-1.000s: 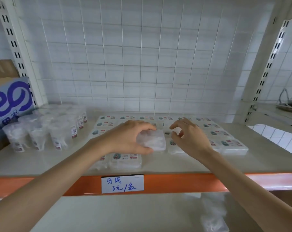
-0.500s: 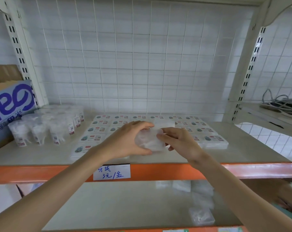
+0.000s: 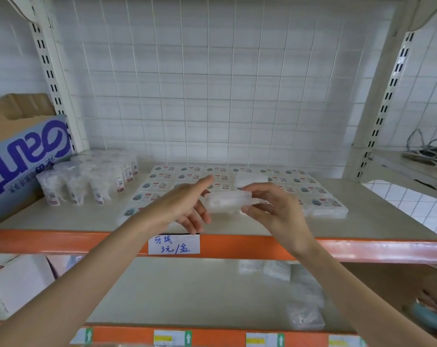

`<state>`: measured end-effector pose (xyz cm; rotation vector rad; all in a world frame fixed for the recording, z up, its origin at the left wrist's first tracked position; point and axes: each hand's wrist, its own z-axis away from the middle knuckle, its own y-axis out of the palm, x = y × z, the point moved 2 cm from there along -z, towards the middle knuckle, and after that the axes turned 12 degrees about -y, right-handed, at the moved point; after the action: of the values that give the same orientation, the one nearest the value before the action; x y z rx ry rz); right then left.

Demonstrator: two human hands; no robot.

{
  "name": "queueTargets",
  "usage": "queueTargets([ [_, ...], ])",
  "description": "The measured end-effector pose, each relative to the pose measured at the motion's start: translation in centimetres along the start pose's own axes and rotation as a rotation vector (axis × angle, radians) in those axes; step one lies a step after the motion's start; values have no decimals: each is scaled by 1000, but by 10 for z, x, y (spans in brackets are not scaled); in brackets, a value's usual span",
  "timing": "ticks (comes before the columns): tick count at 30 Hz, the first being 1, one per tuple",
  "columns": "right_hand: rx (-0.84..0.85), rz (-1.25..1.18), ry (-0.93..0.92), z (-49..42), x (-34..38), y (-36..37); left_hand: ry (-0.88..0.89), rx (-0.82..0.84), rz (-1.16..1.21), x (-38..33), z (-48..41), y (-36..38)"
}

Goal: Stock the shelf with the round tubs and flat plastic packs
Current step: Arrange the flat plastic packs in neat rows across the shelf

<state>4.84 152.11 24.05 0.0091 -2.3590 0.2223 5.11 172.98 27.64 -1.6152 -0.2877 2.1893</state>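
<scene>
A flat pack (image 3: 226, 202) of clear, frosted plastic is held in the air just above and slightly right of the handwritten price label (image 3: 173, 244). Its long axis runs left to right, near level, with one long edge turned toward the camera. It is a shallow rectangular shell with rounded corners (the contents are only a pale blur).

The right hand (image 3: 277, 214), up and right of the label, pinches the pack's right end, thumb on top and fingers (image 3: 250, 211) curled beneath. The left hand (image 3: 181, 209), directly above the label, has its fingers straight and spread, the index finger pointing up and away. It lies just beside the pack's left end, and contact cannot be told.

On the smooth beige shelf (image 3: 62, 217) behind the label, more flat packs (image 3: 162, 176) lie in tidy rows, printed faces up. Up and left of the label stand the round tubs (image 3: 97, 184), translucent cylinders with small barcode stickers. Farther left sits a blue-printed carton (image 3: 24, 159).
</scene>
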Motion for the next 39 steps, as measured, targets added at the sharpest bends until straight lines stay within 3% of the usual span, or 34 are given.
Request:
queueTargets([
  [6,30,107,-38,2,0,1,125,83,233,7,-1,5],
  [14,-92,-213,408,-11,-2,1,279,70,209,6,-1,3],
  [18,18,-185,486,-17,-2,5,285,75,147,6,-2,6],
  [22,61,-156,472,-19,-4,10,257,44,143,7,-4,6],
  [28,-118,-277,464,-19,-6,13,225,-1,126,10,-7,6],
  [32,-134,-333,449,-21,-3,20,270,7,162,7,-6,9],
  [35,-77,-85,375,-22,-1,19,294,-61,122,4,-10,6],
  [39,111,320,64,-21,2,11,295,-61,96,7,-15,0],
])
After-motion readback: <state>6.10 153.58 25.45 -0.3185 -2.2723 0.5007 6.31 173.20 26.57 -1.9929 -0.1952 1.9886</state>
